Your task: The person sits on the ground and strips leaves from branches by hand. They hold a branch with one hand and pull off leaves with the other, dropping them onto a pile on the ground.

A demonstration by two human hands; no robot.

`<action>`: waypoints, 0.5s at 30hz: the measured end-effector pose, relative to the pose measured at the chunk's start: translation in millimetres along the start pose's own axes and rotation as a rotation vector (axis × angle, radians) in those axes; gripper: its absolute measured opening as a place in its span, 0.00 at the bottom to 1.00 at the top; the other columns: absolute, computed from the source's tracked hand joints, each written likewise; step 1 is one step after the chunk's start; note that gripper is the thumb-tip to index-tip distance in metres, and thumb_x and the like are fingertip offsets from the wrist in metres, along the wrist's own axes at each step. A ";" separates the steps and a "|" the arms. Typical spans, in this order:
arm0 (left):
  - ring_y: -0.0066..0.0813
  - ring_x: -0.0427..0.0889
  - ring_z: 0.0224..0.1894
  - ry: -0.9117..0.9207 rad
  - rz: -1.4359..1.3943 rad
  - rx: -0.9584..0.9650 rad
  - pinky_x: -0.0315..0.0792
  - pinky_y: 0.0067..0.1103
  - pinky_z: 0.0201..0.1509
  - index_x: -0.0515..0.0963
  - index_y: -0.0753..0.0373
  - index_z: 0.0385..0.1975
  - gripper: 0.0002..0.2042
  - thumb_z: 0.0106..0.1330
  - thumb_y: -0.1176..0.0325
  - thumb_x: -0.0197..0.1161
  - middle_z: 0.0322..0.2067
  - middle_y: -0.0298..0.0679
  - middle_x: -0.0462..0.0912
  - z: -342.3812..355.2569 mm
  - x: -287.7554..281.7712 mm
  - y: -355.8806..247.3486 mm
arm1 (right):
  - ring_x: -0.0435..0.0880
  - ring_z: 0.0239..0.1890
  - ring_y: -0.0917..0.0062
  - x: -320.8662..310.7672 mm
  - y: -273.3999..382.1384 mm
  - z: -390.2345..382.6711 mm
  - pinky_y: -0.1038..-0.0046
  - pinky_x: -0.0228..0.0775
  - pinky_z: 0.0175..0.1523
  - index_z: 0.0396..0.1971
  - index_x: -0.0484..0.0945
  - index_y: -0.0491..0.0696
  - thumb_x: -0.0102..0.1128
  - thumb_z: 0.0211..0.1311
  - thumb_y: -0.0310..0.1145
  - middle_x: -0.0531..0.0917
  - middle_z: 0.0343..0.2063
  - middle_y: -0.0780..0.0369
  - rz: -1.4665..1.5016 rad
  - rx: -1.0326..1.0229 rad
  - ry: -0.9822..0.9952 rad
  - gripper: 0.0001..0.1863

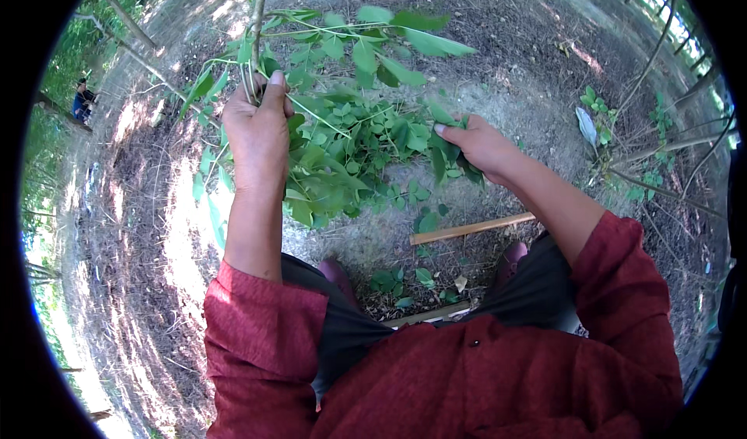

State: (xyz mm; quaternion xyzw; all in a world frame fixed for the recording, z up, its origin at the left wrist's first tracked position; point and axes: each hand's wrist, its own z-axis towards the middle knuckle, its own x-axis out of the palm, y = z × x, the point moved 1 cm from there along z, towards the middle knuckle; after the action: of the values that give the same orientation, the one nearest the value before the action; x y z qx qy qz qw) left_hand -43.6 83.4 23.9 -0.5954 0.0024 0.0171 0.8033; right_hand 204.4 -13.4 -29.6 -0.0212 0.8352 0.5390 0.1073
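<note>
My left hand (261, 120) is closed around thin leafy stems, with a green leafy branch (366, 38) spreading to the right from beside its fingers. A slim trunk (261, 11) rises just beyond that hand; whether the fingers touch it I cannot tell. My right hand (476, 145) is closed, thumb pressed on a few green leaves (445, 152) that hang below its fingers. Between and below both hands spreads a heap of green leafy sprigs (342, 147), partly behind the held stems.
A flat wooden strip (471, 227) lies on the ground before my feet. Loose leaves (397, 282) are scattered between my shoes. Bare branches (669, 149) and a pale scrap (586, 126) are at the right. Far left, a person (82, 100) sits among trees.
</note>
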 end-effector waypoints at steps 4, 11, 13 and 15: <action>0.14 0.63 0.17 0.017 -0.004 -0.070 0.56 0.15 0.20 0.71 0.62 0.25 0.07 0.65 0.70 0.56 0.16 0.29 0.70 2.2 -4.8 2.4 | 0.80 0.27 0.75 18.4 -37.0 59.3 0.72 0.73 0.33 0.40 0.73 0.38 0.56 0.61 0.36 0.80 0.28 0.57 0.190 0.088 -0.080 0.16; 0.18 0.66 0.22 0.119 -0.107 -0.239 0.59 0.16 0.28 0.72 0.62 0.25 0.08 0.66 0.68 0.57 0.18 0.31 0.72 1.5 -6.1 17.4 | 0.81 0.39 0.71 65.4 -26.6 108.4 0.70 0.74 0.45 0.55 0.63 0.34 0.67 0.51 0.41 0.77 0.45 0.51 -0.017 -0.140 0.081 0.37; 0.18 0.66 0.21 0.098 -0.167 -0.241 0.60 0.16 0.27 0.71 0.62 0.26 0.08 0.66 0.67 0.56 0.18 0.31 0.72 4.0 -3.3 20.8 | 0.80 0.42 0.73 67.2 -18.2 113.5 0.70 0.71 0.48 0.50 0.71 0.38 0.65 0.52 0.40 0.78 0.44 0.54 -0.244 -0.332 0.003 0.28; 0.18 0.66 0.20 0.088 -0.211 -0.242 0.60 0.16 0.25 0.71 0.61 0.27 0.08 0.67 0.66 0.56 0.18 0.31 0.71 6.2 0.2 22.1 | 0.80 0.42 0.75 66.8 -8.9 106.1 0.72 0.70 0.49 0.46 0.75 0.39 0.63 0.54 0.39 0.80 0.41 0.57 -0.493 -0.463 -0.140 0.23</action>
State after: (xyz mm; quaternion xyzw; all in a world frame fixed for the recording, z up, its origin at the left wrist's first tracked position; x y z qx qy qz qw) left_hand -44.2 95.8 4.6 -0.6848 -0.0271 -0.0930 0.7223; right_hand 157.2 84.2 -93.1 -0.2092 0.6512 0.6720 0.2838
